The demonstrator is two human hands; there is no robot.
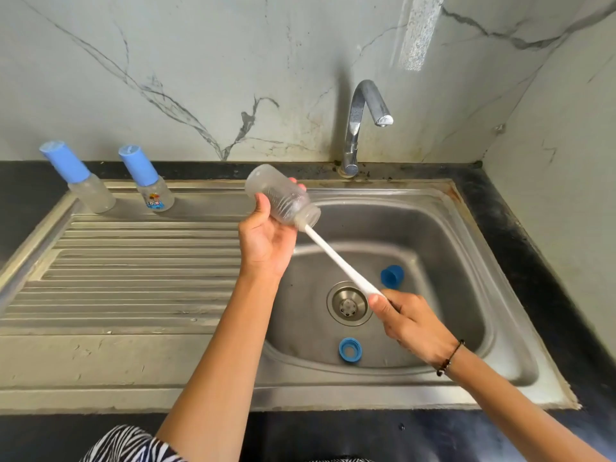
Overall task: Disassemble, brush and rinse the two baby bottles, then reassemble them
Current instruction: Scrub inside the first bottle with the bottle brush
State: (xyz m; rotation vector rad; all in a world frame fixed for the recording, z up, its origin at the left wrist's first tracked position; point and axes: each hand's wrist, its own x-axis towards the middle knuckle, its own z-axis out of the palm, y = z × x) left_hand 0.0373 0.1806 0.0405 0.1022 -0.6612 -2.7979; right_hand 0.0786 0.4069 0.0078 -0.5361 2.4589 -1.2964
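Fingers (266, 208) round bottle (280, 198), brush (336, 258) inside

Head view only, from up high, close in. Looks forward and down at the sink (473, 235), with tap (358, 128) and wall (200, 61) at the top.
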